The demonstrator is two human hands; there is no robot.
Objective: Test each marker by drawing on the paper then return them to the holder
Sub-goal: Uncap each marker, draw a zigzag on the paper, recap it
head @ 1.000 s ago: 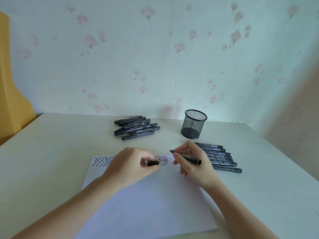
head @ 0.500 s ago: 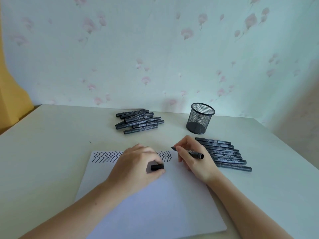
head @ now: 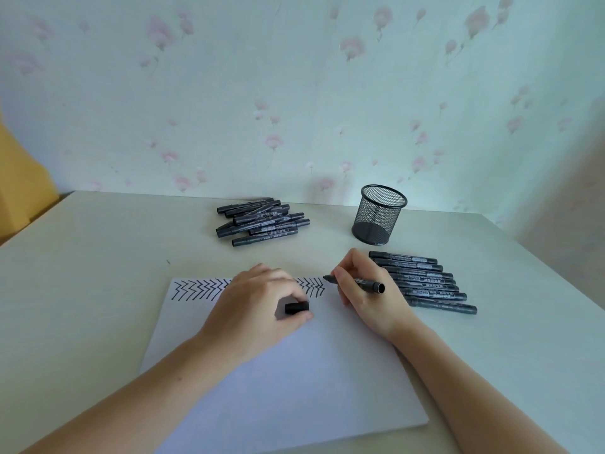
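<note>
Now testing one marker (head: 358, 283), gripped by right hand (head: 366, 290), tip at far right end of zigzag row on paper (head: 278, 371). Left hand (head: 255, 309) resting on paper, fingers pinching the cap (head: 297, 307). Next, probably: finish stroke, press cap back, drop marker into mesh holder (head: 379, 214), standing empty on bench (head: 98, 273).
</note>
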